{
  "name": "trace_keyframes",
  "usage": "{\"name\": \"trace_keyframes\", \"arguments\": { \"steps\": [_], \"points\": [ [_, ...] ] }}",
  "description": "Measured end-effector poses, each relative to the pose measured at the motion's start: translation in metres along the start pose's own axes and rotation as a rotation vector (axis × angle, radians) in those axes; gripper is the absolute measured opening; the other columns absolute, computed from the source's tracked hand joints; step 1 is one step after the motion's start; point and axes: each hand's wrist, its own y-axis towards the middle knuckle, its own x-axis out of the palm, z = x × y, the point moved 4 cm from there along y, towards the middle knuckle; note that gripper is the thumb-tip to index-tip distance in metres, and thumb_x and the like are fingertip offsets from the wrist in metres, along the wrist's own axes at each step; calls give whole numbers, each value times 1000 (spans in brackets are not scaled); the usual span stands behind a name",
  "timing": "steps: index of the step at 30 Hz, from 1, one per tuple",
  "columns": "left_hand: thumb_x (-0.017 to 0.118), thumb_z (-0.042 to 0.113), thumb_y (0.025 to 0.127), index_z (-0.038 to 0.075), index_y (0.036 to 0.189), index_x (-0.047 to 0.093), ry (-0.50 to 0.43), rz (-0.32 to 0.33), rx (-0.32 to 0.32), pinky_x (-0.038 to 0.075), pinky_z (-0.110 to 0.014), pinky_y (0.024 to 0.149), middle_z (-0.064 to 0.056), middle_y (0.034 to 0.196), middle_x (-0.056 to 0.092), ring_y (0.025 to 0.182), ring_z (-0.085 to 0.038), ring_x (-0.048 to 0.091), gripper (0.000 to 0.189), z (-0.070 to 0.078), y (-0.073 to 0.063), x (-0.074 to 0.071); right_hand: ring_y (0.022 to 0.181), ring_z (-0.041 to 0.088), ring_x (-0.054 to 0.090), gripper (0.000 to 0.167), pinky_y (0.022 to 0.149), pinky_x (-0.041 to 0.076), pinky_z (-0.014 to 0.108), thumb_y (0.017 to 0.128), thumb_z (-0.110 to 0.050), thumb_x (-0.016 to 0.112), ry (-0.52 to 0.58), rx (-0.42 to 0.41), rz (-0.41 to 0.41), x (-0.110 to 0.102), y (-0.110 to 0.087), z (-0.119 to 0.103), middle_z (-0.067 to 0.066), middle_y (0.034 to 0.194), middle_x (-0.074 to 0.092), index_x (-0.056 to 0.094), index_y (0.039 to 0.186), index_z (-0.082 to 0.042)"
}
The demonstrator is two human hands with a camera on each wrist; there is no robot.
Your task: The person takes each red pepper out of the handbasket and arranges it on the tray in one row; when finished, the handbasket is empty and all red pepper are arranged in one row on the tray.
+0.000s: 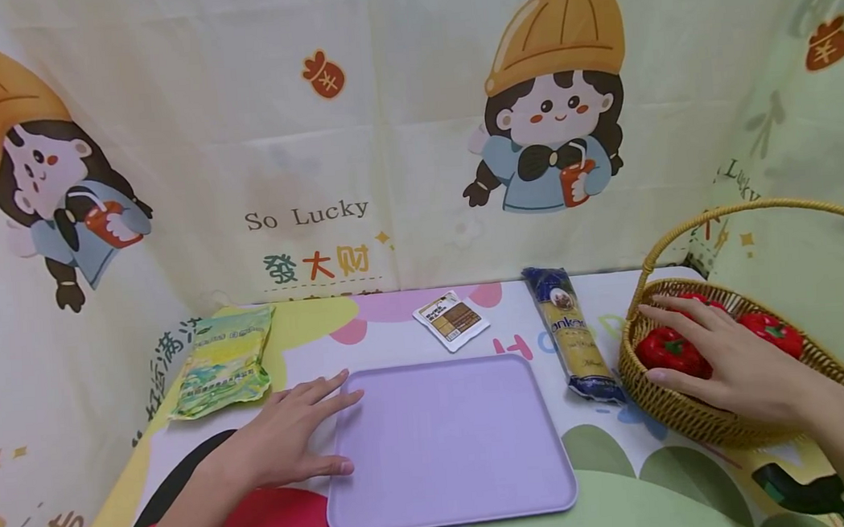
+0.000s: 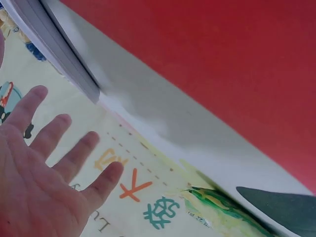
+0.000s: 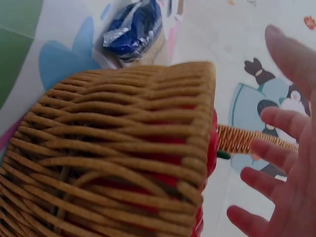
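Observation:
A shallow lavender tray [image 1: 448, 447] lies on the table in the head view. Over its left edge my left hand [image 1: 290, 433] spreads its fingers and holds nothing; whether the fingertips touch the rim I cannot tell. At the right stands a wicker basket [image 1: 656, 410] with red bell peppers in it, one pepper [image 1: 667, 352] under my fingers and another pepper [image 1: 770, 332] to the right. My right hand [image 1: 733, 365] hovers over the basket with its fingers extended. The right wrist view shows the hand [image 3: 291, 163] apart from the basket's woven wall [image 3: 123, 133].
A blue and yellow pasta packet [image 1: 575, 339] lies between tray and basket. Behind the tray is a small white and brown sachet [image 1: 451, 320]. A green and yellow bag [image 1: 225, 362] lies at the left. The basket's tall handle [image 1: 759, 204] arches above it.

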Motion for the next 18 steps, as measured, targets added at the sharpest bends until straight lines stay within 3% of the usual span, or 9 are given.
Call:
{"name": "trace_keyframes", "arguments": {
  "steps": [4,7,10,13,18],
  "points": [
    [75,73,77,31,152,50,-26,-16,-6,38,-71,104,-6,164,38,145,-39,41,90,-2,0,1,134,44,38,84,86,48,73,88,-39,81,84,-11,-43,0,0,5,17,156,36,38,158,-21],
    [74,74,76,30,152,50,-50,-39,-15,38,-71,106,-7,164,38,144,-39,42,91,-2,1,1,127,40,46,82,80,56,57,90,-37,80,117,15,-67,-2,-1,10,16,155,36,37,158,-22],
    [73,75,76,29,152,50,-74,-49,-3,42,-68,106,-9,163,39,142,-40,43,92,-2,2,2,119,36,52,81,72,56,39,91,-37,79,123,49,-87,-5,-2,16,14,151,38,36,158,-23],
    [73,75,76,27,151,51,-89,-59,5,45,-64,106,-10,162,40,141,-41,45,92,-1,2,2,117,36,54,80,73,56,41,92,-37,78,146,67,-115,-7,-1,20,14,150,40,35,158,-23],
    [73,76,75,26,149,55,-80,-79,-2,47,-61,104,-11,160,44,138,-40,48,91,-3,2,2,129,39,47,77,87,50,67,93,-36,77,188,63,-144,-10,3,24,13,153,41,37,157,-24]
  ]
}}
